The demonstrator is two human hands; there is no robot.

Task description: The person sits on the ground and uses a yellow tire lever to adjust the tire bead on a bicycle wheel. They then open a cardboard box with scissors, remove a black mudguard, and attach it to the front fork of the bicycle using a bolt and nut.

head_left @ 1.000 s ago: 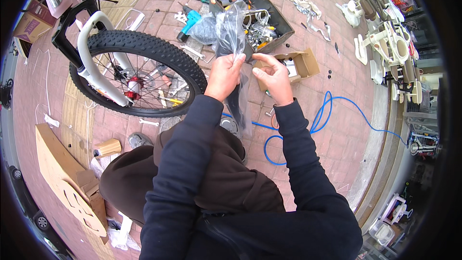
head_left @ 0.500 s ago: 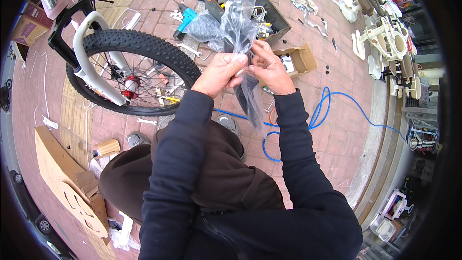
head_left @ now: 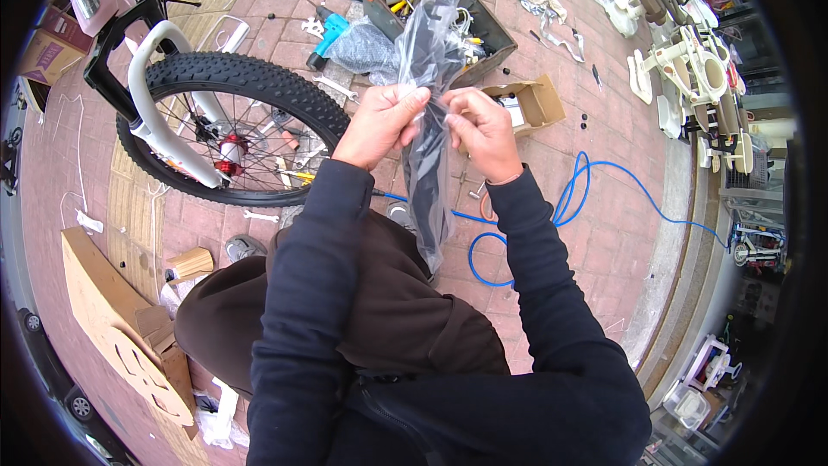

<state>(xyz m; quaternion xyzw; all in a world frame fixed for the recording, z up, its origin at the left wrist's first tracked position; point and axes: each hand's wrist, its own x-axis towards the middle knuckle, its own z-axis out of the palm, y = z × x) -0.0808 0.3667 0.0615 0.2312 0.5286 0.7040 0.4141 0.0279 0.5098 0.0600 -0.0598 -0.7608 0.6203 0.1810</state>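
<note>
Left hand: we see the left hand (head_left: 382,125) pinching the clear plastic bag (head_left: 438,2) near its middle, thumb on top.
Right hand: the right hand (head_left: 485,131) is at the bag's right edge, thumb and forefinger bent toward each other; we cannot tell whether film is caught between them.
Bagged part: we find the long dark part (head_left: 426,168) inside the bag, held in front of the knees above the paving (head_left: 552,293).
Wrapping: we judge the unwrapping incomplete, since film surrounds the part above and below the hands; we cannot make out any opening.
Wheel: we note the knobbly tyre (head_left: 250,69) standing between the legs of the white fork (head_left: 153,116), so this wheel appears to be in place.
Tools: beyond the bag we see the open toolbox (head_left: 492,66), with the blue power tool (head_left: 332,32) lying beside it; both are apart from the hands.
</note>
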